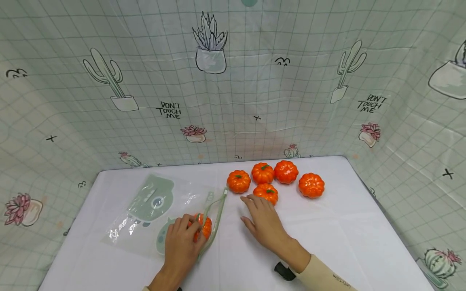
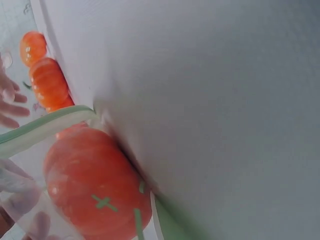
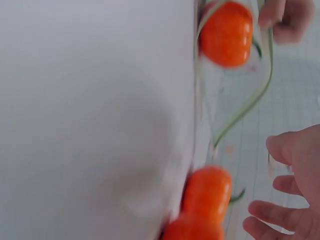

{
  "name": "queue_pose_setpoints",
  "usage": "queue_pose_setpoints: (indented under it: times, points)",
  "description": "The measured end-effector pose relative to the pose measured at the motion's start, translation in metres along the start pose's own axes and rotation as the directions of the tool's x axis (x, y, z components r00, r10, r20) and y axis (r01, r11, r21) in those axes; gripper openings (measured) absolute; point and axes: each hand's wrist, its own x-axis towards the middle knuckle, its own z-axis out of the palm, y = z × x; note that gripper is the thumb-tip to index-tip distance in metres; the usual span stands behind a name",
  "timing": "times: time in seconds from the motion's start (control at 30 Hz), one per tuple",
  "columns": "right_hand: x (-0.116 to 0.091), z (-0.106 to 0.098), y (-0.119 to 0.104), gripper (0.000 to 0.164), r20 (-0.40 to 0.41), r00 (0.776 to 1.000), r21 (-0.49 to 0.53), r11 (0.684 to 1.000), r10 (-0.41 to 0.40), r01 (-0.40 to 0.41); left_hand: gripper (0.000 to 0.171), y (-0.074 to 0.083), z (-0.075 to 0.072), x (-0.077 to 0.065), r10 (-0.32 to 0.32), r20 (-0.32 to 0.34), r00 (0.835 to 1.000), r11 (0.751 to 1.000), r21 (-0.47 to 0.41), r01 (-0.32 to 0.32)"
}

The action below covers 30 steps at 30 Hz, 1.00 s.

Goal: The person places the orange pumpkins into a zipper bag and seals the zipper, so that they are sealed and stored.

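Note:
A clear plastic zip bag (image 1: 151, 198) with green animal prints lies flat at left on the white table. Just inside its mouth sits a small orange toy pumpkin (image 1: 206, 229). My left hand (image 1: 182, 242) is over that pumpkin and pinches the upper edge of the bag's mouth, which has a green strip (image 3: 255, 97). Farther right, my right hand (image 1: 267, 224) hovers with loosely bent fingers, holding nothing. The closest thing to its fingertips is a green-stemmed pumpkin (image 1: 267, 192); whether they touch cannot be told.
Several more orange pumpkins stand toward the table's back edge, among them one at the left (image 1: 238, 181) and one at the right (image 1: 311, 186). Behind the table (image 1: 346, 242) hangs a grid-patterned curtain (image 1: 240, 93) with cactus drawings.

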Motion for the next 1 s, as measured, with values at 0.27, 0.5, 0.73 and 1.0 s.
queue_pose_setpoints:
  times: [0.27, 0.5, 0.73, 1.0]
  points:
    - [-0.005, -0.016, 0.040, 0.061, -0.122, 0.985, -0.037, 0.991, 0.124, -0.130, 0.025, -0.001, -0.001, -0.001, -0.004, -0.006, 1.000, 1.000, 0.005, 0.004]
    - [-0.009, -0.023, 0.065, 0.068, -0.131, 0.969, -0.062, 0.974, 0.209, -0.218, 0.023, -0.001, 0.000, -0.002, -0.001, -0.008, 1.000, 1.000, 0.010, 0.001]
    - [-0.009, -0.022, 0.078, 0.074, -0.106, 0.966, -0.070, 0.967, 0.238, -0.246, 0.025, -0.002, 0.002, -0.003, 0.024, -0.013, 1.000, 0.999, 0.029, -0.023]
    - [-0.005, -0.017, 0.082, 0.081, -0.067, 0.971, -0.075, 0.970, 0.229, -0.233, 0.023, -0.002, 0.003, -0.004, 0.024, -0.016, 1.000, 0.999, 0.036, -0.023]
